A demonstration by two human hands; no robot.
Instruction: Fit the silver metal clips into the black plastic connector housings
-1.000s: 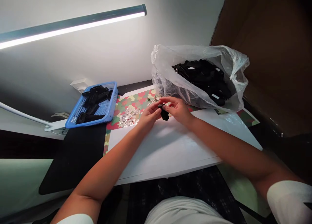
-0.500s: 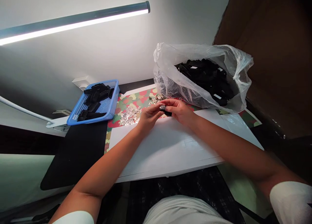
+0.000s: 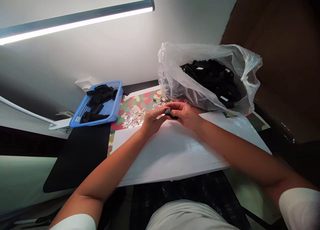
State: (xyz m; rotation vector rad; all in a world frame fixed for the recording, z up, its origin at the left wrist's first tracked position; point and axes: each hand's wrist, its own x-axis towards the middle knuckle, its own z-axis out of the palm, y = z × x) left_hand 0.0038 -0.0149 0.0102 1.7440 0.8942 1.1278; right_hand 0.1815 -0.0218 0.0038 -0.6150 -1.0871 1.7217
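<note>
Between my two hands, over the far edge of a white board, is a small black plastic part. My left hand pinches its left end with thumb and fingertips. My right hand grips its right end, the fingers curled over the top. Just left of my hands lies a pile of small flat silvery metal pieces. Behind them is a second heap of small metal pieces, partly hidden by my fingers.
A blue plastic basket with several black parts stands at the left. At the back right, an open clear plastic bag holds many black parts. A camouflage-patterned sheet lies under the board on the black table. A tube lamp hangs above.
The black part has turned slightly in my fingers, and the small light spot at its left end no longer shows. Both hands keep their hold; the view has shifted a little.
</note>
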